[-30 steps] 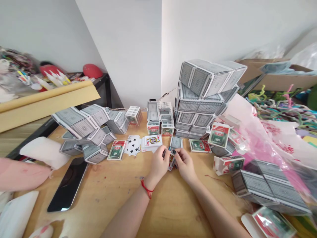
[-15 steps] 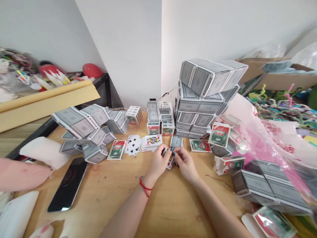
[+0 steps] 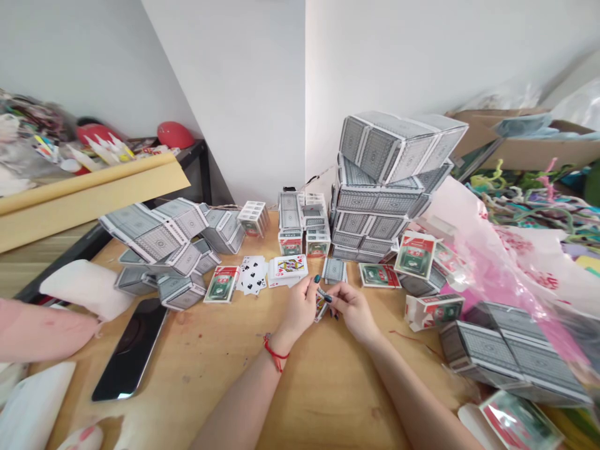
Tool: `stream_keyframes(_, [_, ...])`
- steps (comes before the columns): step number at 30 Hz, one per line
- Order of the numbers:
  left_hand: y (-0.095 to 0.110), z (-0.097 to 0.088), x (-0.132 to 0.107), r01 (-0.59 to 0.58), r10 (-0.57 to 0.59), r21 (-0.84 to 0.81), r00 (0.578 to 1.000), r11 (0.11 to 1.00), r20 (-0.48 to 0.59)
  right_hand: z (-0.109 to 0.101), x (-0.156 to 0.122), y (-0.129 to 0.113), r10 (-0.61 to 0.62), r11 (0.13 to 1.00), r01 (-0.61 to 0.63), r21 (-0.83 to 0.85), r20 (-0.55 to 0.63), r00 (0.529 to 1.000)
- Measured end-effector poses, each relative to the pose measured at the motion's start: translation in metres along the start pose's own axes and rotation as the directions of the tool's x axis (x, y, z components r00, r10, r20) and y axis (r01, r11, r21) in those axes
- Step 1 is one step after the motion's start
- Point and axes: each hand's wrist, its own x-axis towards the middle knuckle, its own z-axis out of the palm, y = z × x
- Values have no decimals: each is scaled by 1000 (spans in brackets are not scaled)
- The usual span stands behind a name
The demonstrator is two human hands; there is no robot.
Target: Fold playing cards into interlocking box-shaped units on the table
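Note:
Between my two hands is a playing card (image 3: pixel 320 307), tilted, with part of its coloured face showing. My left hand (image 3: pixel 302 301) pinches it from the left, thumb on top. The fingers of my right hand (image 3: pixel 349 306) close on its right side and cover much of it. Just beyond my hands lies a face-down stack of grey-backed cards (image 3: pixel 334 270). A face-up pile with a queen on top (image 3: pixel 287 267) is to the left of that, beside some fanned spade cards (image 3: pixel 253 274).
A tall stack of grey card-covered blocks (image 3: pixel 372 197) rises behind on the right. More such blocks (image 3: pixel 159 237) stand at left and at right (image 3: pixel 510 350). Card boxes (image 3: pixel 222 284) lie about. A phone (image 3: pixel 131 350) rests at left, near a pink object (image 3: pixel 47 331).
My left thumb has lifted slightly and my fingers have shifted on the card, so its edge shows between my hands. Everything else stays in place.

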Motion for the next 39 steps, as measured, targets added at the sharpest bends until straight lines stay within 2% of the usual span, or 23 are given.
stream_keyframes(3, [1,1,0,18,-19,-18,999,1000,-44,2,-1,-1,-1,1000,1,17,-9,1000])
stream_keyframes(7, [5,2,1,34,-45,-103,993,994,-107,4,1,0,-8,998,13,59,-84,996])
stream_keyframes(13, [8,3,5,80,-99,-333,994,939,-43,0,7,3,15,955,42,293,-189,982])
stream_keyframes(17, [5,2,9,70,-105,-335,991,939,-85,0,8,4,52,928,14,373,-168,984])
stream_keyframes(21, [1,-2,13,91,-130,-299,985,950,-114,0,8,6,7,951,40,306,-152,988])
stream_keyframes(27, [1,-1,10,77,-83,-165,996,983,-30,-4,8,2,-103,981,138,134,-242,965])
stream_keyframes(33, [-2,2,6,13,-10,-87,999,996,38,-8,7,1,-115,992,95,-81,-299,947])
stream_keyframes(39, [-2,4,5,-21,14,-105,998,994,-67,-2,4,-3,-100,994,88,-64,-218,971])
